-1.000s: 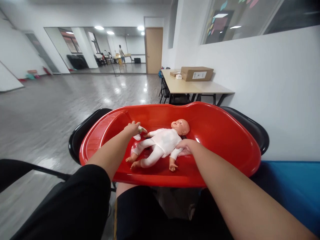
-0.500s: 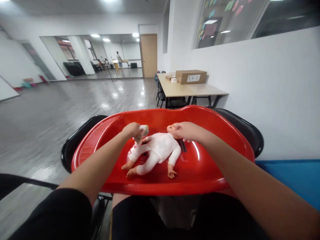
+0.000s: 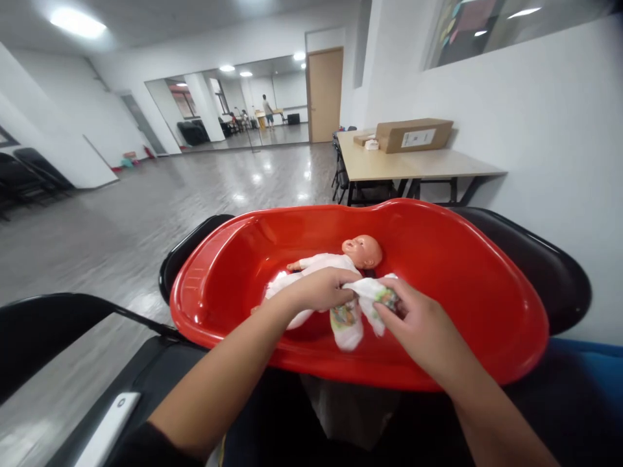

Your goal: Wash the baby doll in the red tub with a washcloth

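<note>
Fingers of my left hand (image 3: 316, 290) are curled closed on the white printed cloth (image 3: 348, 324), which sits over the middle of the baby doll (image 3: 324, 263). The doll lies on its back in the red plastic baby bath (image 3: 479, 305). Fingers of my right hand (image 3: 389, 311) pinch the cloth's right end, so I'm working that cloth at the doll's middle. Open red basin stretches right of the doll's head (image 3: 363, 251), while the near rim (image 3: 341, 376) runs close under both hands.

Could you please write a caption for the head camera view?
Left hand and right hand hold a printed white cloth over a baby doll in a red plastic tub.
</note>
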`<state>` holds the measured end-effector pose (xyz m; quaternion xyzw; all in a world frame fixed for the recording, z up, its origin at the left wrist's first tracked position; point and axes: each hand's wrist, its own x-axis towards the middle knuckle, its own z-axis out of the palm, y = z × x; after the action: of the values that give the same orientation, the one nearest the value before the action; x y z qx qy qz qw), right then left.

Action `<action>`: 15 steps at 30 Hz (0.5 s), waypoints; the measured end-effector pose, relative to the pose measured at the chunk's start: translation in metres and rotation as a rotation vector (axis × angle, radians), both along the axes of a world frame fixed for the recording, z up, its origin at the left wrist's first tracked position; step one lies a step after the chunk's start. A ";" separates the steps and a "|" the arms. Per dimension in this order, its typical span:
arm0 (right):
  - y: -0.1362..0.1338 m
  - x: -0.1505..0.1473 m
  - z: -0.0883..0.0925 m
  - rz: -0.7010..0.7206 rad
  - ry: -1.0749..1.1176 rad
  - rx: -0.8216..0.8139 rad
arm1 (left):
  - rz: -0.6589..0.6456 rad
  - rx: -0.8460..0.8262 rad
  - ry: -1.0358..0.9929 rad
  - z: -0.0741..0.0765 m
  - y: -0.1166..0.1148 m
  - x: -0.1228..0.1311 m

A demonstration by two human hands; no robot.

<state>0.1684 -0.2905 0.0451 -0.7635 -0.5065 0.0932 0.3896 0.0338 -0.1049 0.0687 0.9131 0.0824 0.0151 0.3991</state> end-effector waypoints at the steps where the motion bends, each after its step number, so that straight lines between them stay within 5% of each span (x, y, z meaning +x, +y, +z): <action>1: -0.003 0.000 0.001 0.027 -0.030 -0.021 | 0.014 -0.020 -0.011 -0.004 0.003 0.001; 5: -0.020 -0.005 -0.007 0.010 -0.227 -0.035 | 0.074 -0.066 0.103 -0.019 0.018 0.007; 10: -0.028 -0.009 -0.022 -0.038 -0.474 -0.006 | 0.202 0.324 0.292 -0.037 0.030 0.015; 15: -0.024 -0.007 -0.017 0.040 -0.461 0.007 | 0.248 0.406 0.487 -0.053 0.043 0.015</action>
<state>0.1614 -0.3148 0.0281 -0.7531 -0.5974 -0.0777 0.2644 0.0486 -0.0622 0.0160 0.9337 0.2813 -0.1390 0.1726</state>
